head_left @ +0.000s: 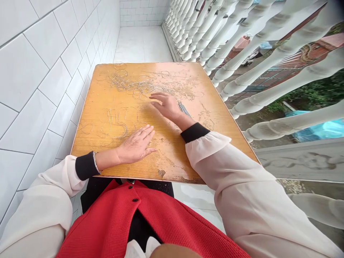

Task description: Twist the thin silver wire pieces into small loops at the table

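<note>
My left hand [135, 146] lies flat on a worn orange-yellow wooden board [107, 89], fingers slightly apart and holding nothing. My right hand [167, 106] rests farther up the board with its fingers spread, also holding nothing. A bundle of thin grey wires [184, 109] lies against the outer side of that hand. Fine metallic wire loops and curls [137, 85] are scattered over the far half of the board, and a looser wire curl [118, 123] lies just above my left hand. The board's surface is scratched and chipped near its front edge.
A white tiled wall [53, 86] runs along the board's left side. White turned balusters [258, 68] line the right side, with buildings and greenery beyond them. White floor tiles [142, 43] extend past the board's far edge. My red vest [150, 218] shows below.
</note>
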